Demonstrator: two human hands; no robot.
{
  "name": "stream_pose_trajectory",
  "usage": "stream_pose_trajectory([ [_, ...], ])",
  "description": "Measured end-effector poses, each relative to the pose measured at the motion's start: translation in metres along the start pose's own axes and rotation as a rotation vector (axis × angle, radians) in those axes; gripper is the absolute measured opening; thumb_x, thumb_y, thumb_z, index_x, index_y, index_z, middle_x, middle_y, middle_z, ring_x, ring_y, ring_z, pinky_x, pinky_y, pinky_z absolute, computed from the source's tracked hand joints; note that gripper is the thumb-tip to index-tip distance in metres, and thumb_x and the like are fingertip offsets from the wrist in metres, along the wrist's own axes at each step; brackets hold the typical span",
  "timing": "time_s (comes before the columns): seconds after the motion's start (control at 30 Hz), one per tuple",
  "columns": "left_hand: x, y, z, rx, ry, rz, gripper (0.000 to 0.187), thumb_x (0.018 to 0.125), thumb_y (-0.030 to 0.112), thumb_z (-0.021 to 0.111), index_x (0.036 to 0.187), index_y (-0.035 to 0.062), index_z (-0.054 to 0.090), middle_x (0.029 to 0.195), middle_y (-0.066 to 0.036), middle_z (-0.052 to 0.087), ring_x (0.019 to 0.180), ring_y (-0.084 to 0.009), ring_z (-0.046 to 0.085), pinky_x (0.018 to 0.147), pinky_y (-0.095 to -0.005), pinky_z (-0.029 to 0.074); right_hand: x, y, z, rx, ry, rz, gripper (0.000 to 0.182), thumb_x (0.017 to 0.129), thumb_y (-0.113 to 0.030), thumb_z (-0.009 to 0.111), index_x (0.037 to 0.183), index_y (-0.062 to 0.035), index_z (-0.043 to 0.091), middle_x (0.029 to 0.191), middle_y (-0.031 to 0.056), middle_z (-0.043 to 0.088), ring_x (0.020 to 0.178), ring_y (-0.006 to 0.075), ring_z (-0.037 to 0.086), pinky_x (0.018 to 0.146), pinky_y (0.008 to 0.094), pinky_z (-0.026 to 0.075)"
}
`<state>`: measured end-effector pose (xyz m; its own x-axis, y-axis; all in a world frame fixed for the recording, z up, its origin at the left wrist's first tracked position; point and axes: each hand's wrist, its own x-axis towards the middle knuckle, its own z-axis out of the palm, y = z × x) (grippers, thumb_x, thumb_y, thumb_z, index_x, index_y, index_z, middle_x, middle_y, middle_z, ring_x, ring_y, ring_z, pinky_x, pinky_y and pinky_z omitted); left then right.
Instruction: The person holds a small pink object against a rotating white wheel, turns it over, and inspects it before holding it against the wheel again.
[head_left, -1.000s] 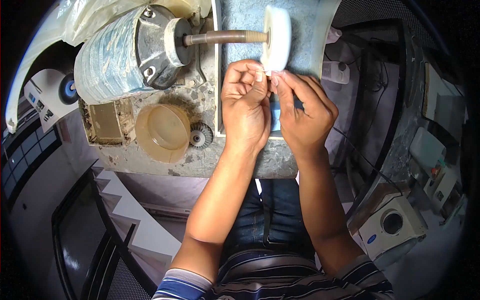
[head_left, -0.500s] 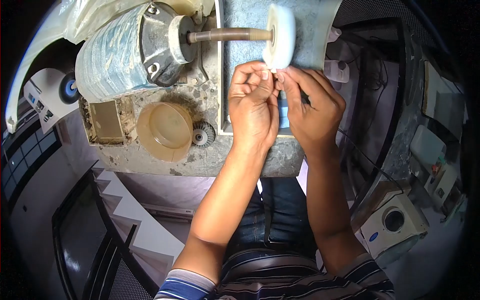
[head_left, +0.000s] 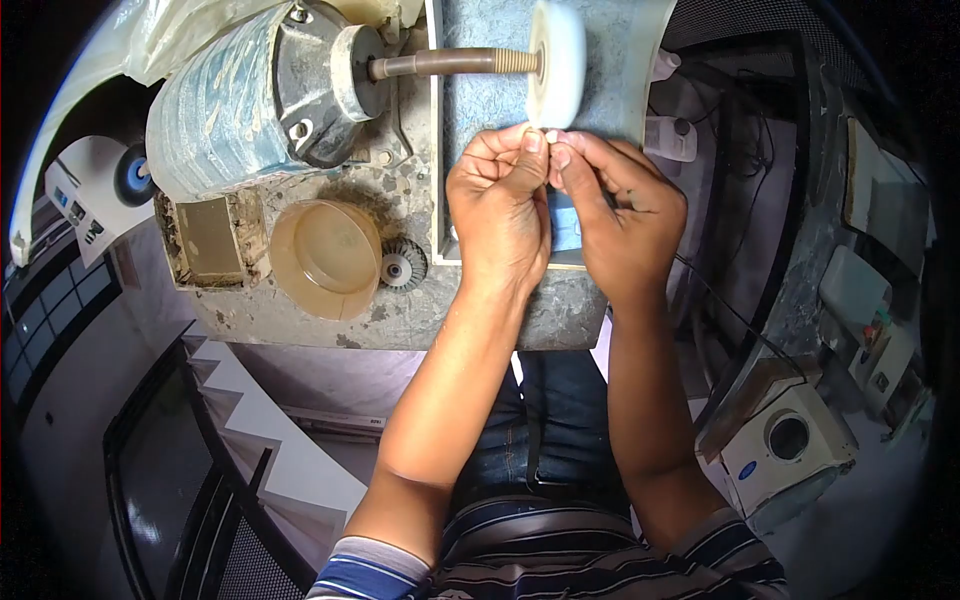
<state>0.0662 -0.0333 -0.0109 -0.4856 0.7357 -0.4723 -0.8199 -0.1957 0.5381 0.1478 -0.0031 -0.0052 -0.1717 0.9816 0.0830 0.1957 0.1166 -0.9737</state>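
A white buffing wheel (head_left: 560, 70) sits on the end of a brown tapered shaft (head_left: 450, 62) that sticks out of a motor (head_left: 225, 105). Right at the wheel's lower edge, a small whitish piece (head_left: 551, 136) is pinched between the fingertips of both hands. My left hand (head_left: 503, 195) is closed, thumb pressed against the index finger. Thumb and forefinger of my right hand (head_left: 632, 215) grip the same piece from the other side. Most of the piece is hidden by the fingers, so I cannot tell its exact kind.
A pale-framed tray (head_left: 437, 210) lies beneath the wheel and hands, with a blue piece (head_left: 566, 225) inside. Left of it stand a round plastic bowl (head_left: 325, 260), a dark ridged disc (head_left: 404, 265) and a dirty square box (head_left: 210, 240). A white bottle (head_left: 670, 138) is at the right.
Both hands have shifted very slightly left with the small piece, which stays at the wheel's lower edge. The whole view has moved a little, the motor and wheel appearing slightly higher and further left.
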Motion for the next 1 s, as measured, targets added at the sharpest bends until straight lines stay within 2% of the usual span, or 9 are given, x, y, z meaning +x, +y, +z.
stream_pose_trajectory([
  [0.17,0.004,0.002,-0.004,0.002,0.004,-0.015,0.003,0.088,-0.003,0.056,0.09,-0.0049,0.056,0.08,-0.015,0.064,0.063,-0.0142,0.058,0.059,-0.0249,0.048,0.001,-0.001,0.002,0.0,-0.041,0.049,0.013,0.078,0.0,0.067,0.09,0.0038,0.068,0.08,0.0105,0.069,0.068,0.0128,0.065,0.063,0.023,0.05],
  [0.23,0.001,0.003,-0.002,0.01,-0.003,-0.016,0.002,0.088,-0.003,0.056,0.09,-0.0047,0.057,0.079,-0.015,0.064,0.062,-0.0143,0.057,0.059,-0.0251,0.048,-0.001,-0.003,0.001,0.138,-0.018,0.169,0.013,0.079,0.0,0.067,0.09,0.0042,0.068,0.079,0.0095,0.069,0.069,0.0111,0.065,0.063,0.0225,0.05],
  [0.33,0.0,0.002,-0.001,0.033,-0.008,-0.021,0.003,0.089,-0.002,0.056,0.09,-0.0045,0.057,0.078,-0.015,0.064,0.061,-0.0147,0.057,0.058,-0.0256,0.048,0.0,-0.009,-0.004,0.203,-0.039,0.224,0.012,0.08,-0.001,0.067,0.09,0.0046,0.068,0.078,0.0089,0.068,0.069,0.0103,0.064,0.062,0.0219,0.05],
  [0.43,0.003,0.002,-0.004,0.03,-0.009,-0.026,0.004,0.089,-0.002,0.055,0.09,-0.0046,0.057,0.077,-0.015,0.064,0.06,-0.0153,0.057,0.057,-0.0261,0.048,0.005,-0.012,-0.002,0.118,-0.092,0.246,0.012,0.08,-0.001,0.066,0.091,0.0044,0.068,0.077,0.0086,0.068,0.068,0.0101,0.064,0.061,0.0218,0.049],
  [0.57,0.009,0.005,-0.008,-0.017,-0.008,-0.047,0.005,0.09,-0.001,0.054,0.09,-0.0054,0.057,0.078,-0.015,0.064,0.06,-0.016,0.057,0.057,-0.0268,0.048,0.008,-0.009,0.001,0.057,-0.127,0.252,0.012,0.081,-0.002,0.066,0.091,0.0044,0.068,0.077,0.0083,0.068,0.067,0.0098,0.064,0.061,0.0217,0.049],
  [0.63,0.008,0.006,-0.007,-0.013,-0.011,-0.045,0.005,0.09,-0.002,0.054,0.091,-0.0055,0.057,0.078,-0.015,0.064,0.06,-0.0159,0.057,0.057,-0.0269,0.048,0.007,-0.005,0.0,-0.011,-0.121,0.182,0.012,0.08,-0.001,0.066,0.09,0.0039,0.068,0.079,0.0086,0.069,0.068,0.01,0.064,0.062,0.0221,0.05],
  [0.87,-0.002,0.004,0.002,0.011,-0.016,-0.01,0.004,0.089,-0.004,0.054,0.092,-0.0062,0.056,0.08,-0.016,0.064,0.063,-0.0155,0.058,0.06,-0.0268,0.049,0.0,-0.005,-0.006,0.079,-0.04,0.09,0.011,0.078,0.0,0.067,0.089,0.0029,0.069,0.081,0.0104,0.069,0.07,0.0123,0.065,0.064,0.0229,0.05],
  [1.0,0.007,0.004,-0.004,-0.027,0.006,-0.052,0.004,0.089,-0.004,0.054,0.091,-0.0066,0.056,0.081,-0.017,0.064,0.063,-0.0164,0.058,0.06,-0.0273,0.049,0.009,-0.003,-0.003,-0.034,-0.1,0.092,0.012,0.079,0.001,0.066,0.09,0.0033,0.068,0.08,0.0106,0.069,0.069,0.0131,0.066,0.063,0.0228,0.05],
])
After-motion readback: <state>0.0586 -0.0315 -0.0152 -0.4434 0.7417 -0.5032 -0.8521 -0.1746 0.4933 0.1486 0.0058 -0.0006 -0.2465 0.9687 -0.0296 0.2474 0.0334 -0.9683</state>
